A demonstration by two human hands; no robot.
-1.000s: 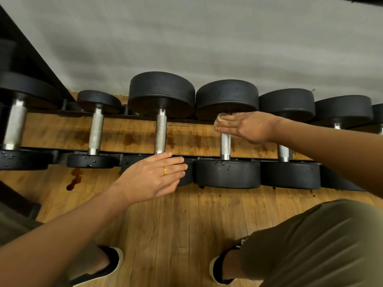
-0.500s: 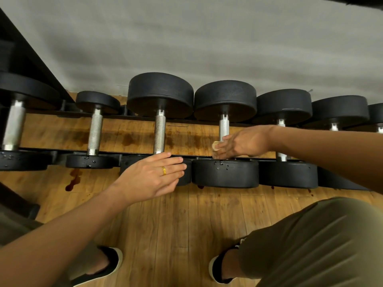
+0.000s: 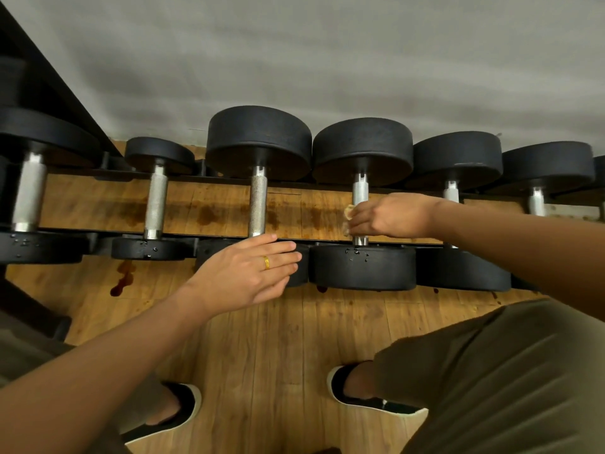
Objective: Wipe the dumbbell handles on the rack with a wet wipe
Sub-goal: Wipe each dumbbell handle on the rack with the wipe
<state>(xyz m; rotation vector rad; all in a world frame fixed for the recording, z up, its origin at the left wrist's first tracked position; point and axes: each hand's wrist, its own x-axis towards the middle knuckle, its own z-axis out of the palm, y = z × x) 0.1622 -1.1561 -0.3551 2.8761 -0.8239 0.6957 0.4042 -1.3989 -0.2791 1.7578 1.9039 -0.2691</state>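
1. Six dumbbells [image 3: 363, 149] lie side by side on the low rack [image 3: 98, 239], and the edge of a seventh shows at the far right. Each long axis runs from the person towards the grey wall [image 3: 327, 60], across the rack's rails, with one black head near and one far.
2. Six metal handles [image 3: 155, 204] show, all parallel. The one at the far left is the thickest, and the second belongs to the smallest dumbbell.
3. The left hand [image 3: 248, 273], with one gold ring [image 3: 266, 263] on it, lies over the near head of the third dumbbell [image 3: 258, 139]. Its fingers are straight and together, pointing right, and it holds nothing.
4. The right hand [image 3: 389, 216] curls its fingers round the fourth handle [image 3: 360, 191] and clamps the one wet wipe [image 3: 348, 213] against the metal. A crumpled edge of the wipe pokes out on the hand's left side.
5. That grip sits on the lower half of the handle, just above the near head, which is dotted with droplets.
6. The right forearm crosses in front of the fifth handle.
7. Two shoes [image 3: 360, 394] stand on the wooden floor [image 3: 262, 339], which has dark stains [image 3: 122, 280] at the left.
8. Half a second ago the wipe was lower, against the near head. A second ago it was up by the far head. The left hand has not moved.
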